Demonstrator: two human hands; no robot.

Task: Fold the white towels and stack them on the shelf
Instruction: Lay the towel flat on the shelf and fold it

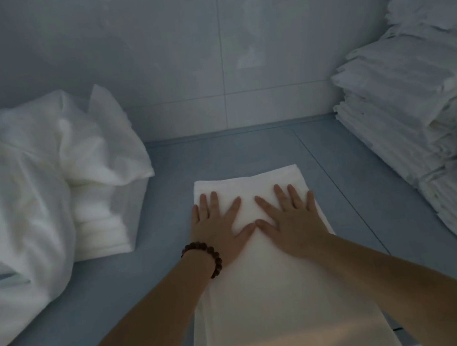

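The left hand (218, 229) and right hand (290, 218) are pressing the towel (270, 300) flat, each grip apart. Uneven pushing is probably risking skewed layers

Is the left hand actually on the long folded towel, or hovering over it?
Touching. The head view shows the left hand lying flat, fingers spread, pressed onto the towel with no gap visible beneath it.

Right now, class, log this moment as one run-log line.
left hand: flat on towel | right hand: flat on towel | loose linen: left | folded stack: right
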